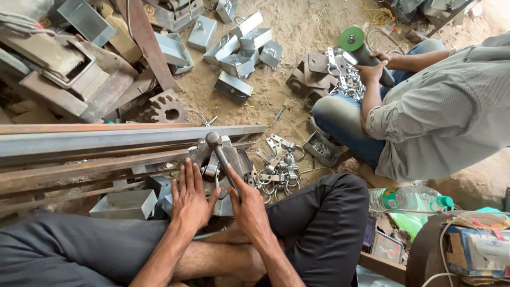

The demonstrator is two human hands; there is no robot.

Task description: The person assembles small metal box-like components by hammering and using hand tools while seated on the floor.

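the sandy floor (297,26) is gritty and pale, strewn with grey sheet-metal parts. a steel hammer (222,157) with a round, worn head and smooth dark handle stands tilted over a small dull metal block (226,162), just in front of the person's knees. the right hand (248,204) is closed around the lower handle. the left hand (189,196) lies flat with fingers spread, pressing on a small metal piece on the block; that piece is mostly hidden. long rusty steel bars (106,141), flat and angled, run from the left edge of the floor up to the block and crowd its left side. folded grey metal boxes (239,53) lie scattered farther off, and one box (125,204) sits beside the left hand. a heap of shiny rings and hasps (279,170) lies just right of the block. a toothed rusty gear (166,108) rests behind the bars. a second person sits to the right, holding an angle grinder (361,50) with a green disc. a plastic bottle (409,199) lies near the right knee.
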